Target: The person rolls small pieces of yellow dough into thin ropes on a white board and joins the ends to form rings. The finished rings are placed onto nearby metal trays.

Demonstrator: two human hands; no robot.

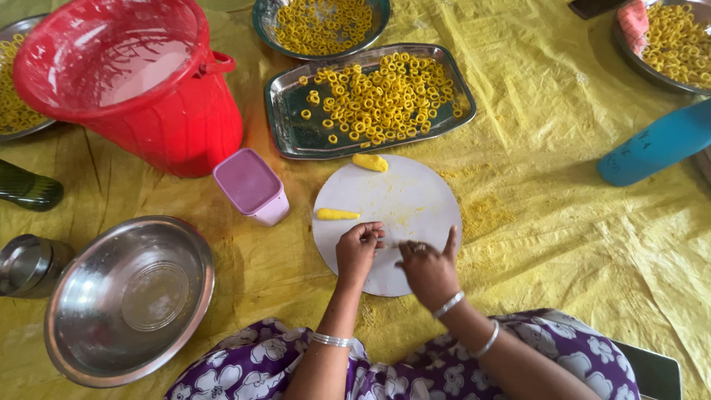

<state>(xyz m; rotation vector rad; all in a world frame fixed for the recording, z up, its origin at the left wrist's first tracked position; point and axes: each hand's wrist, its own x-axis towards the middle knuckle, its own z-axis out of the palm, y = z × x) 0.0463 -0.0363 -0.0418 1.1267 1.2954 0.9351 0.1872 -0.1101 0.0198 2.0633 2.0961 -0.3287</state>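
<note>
Purple flowered cloth is covering the person's lap at the bottom edge. Both hands are working over a round white board lying on a yellow sheet. Left hand is pinching its fingertips closed on one end of a thin dough strand; right hand is holding the other end with curled fingers, forefinger sticking up. Two yellow dough lumps are lying on the board, one at its left edge, one at its far edge. Beyond the board a steel tray is holding yellow dough rings. A pink lidded box is standing just beside the board on the left, with a red bucket behind it. An empty steel bowl is sitting near the left knee.
</note>
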